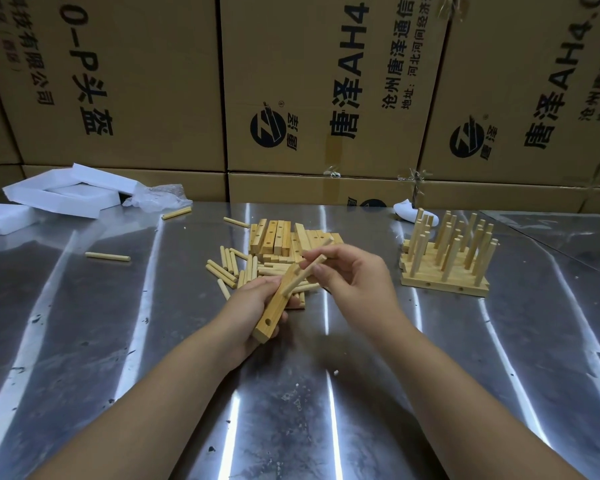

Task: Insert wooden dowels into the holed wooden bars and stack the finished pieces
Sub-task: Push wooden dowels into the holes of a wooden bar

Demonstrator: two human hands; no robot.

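Wood held over the bench (118, 341): grips a holed bar (274, 310) in the left hand (250, 299), fingers curled round it; pinches a dowel (305, 273) in the right hand (357, 275), tip at a hole. Beyond, loose dowels (229, 268) and unfilled bars (274, 237) remaining; finished stack (445, 268) at right, likely midway.

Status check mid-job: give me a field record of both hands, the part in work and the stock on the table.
left hand: grips holed bar, tilted
right hand: pinches dowel, tip meeting the bar near its far end
near hole: empty
loose dowels: pile behind the hands
unfilled bars: heap behind the dowels
finished pieces: stacked at right, dowels upright
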